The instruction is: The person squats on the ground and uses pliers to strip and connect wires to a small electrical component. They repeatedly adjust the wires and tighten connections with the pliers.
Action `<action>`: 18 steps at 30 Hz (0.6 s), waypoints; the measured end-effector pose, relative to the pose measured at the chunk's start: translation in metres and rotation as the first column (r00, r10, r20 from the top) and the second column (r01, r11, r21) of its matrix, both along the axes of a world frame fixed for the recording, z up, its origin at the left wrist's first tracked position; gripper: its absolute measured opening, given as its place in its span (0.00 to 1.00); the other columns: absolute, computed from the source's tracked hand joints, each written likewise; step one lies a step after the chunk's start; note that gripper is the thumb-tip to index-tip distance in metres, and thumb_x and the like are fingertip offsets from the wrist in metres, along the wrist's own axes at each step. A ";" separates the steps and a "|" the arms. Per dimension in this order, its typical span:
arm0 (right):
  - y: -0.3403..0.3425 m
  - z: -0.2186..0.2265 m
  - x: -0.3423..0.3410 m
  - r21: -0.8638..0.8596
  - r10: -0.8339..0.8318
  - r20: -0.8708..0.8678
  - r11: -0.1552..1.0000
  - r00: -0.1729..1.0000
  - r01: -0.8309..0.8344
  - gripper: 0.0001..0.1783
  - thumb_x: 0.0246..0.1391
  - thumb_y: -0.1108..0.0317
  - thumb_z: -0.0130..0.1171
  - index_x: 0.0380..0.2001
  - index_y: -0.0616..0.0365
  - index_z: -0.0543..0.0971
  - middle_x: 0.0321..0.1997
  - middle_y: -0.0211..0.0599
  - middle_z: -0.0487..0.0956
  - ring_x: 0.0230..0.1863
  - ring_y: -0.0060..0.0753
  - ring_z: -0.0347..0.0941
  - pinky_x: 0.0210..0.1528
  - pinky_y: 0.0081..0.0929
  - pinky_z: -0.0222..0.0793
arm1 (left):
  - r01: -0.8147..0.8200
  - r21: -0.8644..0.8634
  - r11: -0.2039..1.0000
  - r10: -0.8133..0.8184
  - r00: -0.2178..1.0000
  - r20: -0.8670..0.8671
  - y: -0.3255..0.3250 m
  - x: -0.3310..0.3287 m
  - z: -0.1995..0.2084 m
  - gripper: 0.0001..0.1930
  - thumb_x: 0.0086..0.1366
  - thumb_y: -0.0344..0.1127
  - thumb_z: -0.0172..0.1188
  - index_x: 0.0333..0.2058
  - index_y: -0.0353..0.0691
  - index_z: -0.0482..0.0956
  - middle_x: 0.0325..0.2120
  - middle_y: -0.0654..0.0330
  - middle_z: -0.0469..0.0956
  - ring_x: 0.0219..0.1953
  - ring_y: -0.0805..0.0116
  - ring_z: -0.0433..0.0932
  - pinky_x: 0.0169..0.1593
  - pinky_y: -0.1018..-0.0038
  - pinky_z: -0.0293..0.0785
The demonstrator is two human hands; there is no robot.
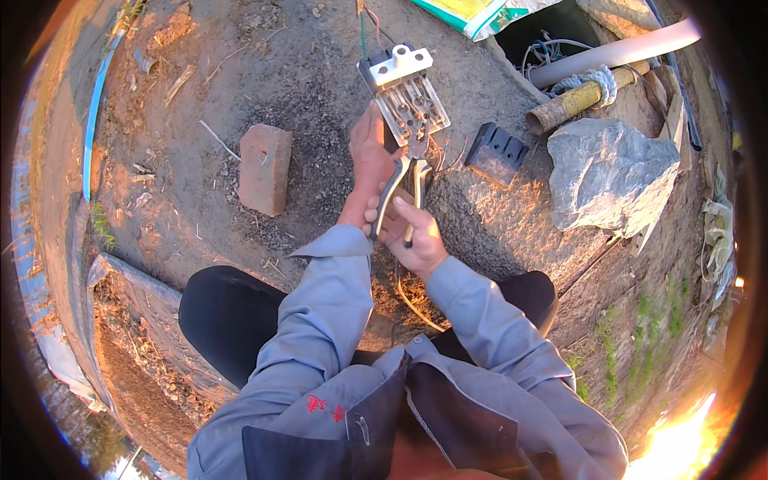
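An electrical knife switch (pixel 432 106), with a white base and exposed metal contacts, is in front of me. My left hand (pixel 370 152) is closed along its left side and steadies it, the fingers partly hidden behind it. In my right hand (pixel 416 236) is a pair of pliers (pixel 419 166) with black and pale handles. The handles stand apart, and the jaws are at the near end of the switch, among its terminals. Whether the jaws grip anything is too small to tell. Thin wires (pixel 376 26) run from the switch's far end.
A black ribbed cover (pixel 498 152) lies to the right, beside a large grey rock (pixel 612 172). Left of my hands lies a reddish brick (pixel 265 170). A rusty pipe (pixel 572 106) with rope and a white pipe (pixel 624 52) lie at the far right. Yellow wire (pixel 418 308) runs between my knees.
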State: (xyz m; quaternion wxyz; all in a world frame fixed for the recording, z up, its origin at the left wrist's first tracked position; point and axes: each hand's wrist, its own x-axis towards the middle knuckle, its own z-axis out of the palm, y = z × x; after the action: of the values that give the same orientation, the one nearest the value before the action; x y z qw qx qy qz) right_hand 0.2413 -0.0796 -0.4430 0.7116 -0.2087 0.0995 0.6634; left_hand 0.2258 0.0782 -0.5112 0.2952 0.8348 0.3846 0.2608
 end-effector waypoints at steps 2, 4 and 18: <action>0.001 0.002 -0.003 -0.049 0.019 0.003 0.999 1.000 -0.019 0.25 0.62 0.64 0.56 0.61 0.57 0.68 0.49 0.43 0.79 0.51 0.42 0.77 0.56 0.47 0.74 | 0.005 0.027 1.000 -0.005 1.000 0.009 0.001 -0.001 0.004 0.52 0.44 0.35 0.78 0.67 0.33 0.60 0.64 0.47 0.66 0.64 0.45 0.66 0.67 0.58 0.60; -0.003 0.005 0.011 -0.046 0.081 0.022 0.996 0.997 -0.080 0.27 0.59 0.67 0.57 0.61 0.57 0.68 0.51 0.44 0.78 0.54 0.43 0.76 0.59 0.50 0.72 | 0.006 0.018 1.000 -0.006 1.000 0.017 0.002 -0.001 0.007 0.50 0.45 0.36 0.77 0.66 0.32 0.62 0.63 0.45 0.68 0.63 0.45 0.67 0.66 0.57 0.60; -0.040 0.014 0.166 -0.139 0.659 0.122 0.752 0.742 -0.645 0.39 0.50 0.68 0.60 0.66 0.65 0.64 0.63 0.55 0.73 0.65 0.54 0.70 0.67 0.55 0.65 | -0.008 0.027 1.000 0.007 0.998 0.057 -0.002 -0.001 0.004 0.56 0.45 0.52 0.78 0.69 0.35 0.58 0.63 0.44 0.66 0.64 0.43 0.63 0.67 0.55 0.58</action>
State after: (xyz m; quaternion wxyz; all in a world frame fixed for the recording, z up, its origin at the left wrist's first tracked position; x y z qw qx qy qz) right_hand 0.4072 -0.1193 -0.4294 0.4306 -0.3148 -0.0095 0.8458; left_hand 0.2245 0.0766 -0.5067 0.2937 0.8295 0.3758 0.2906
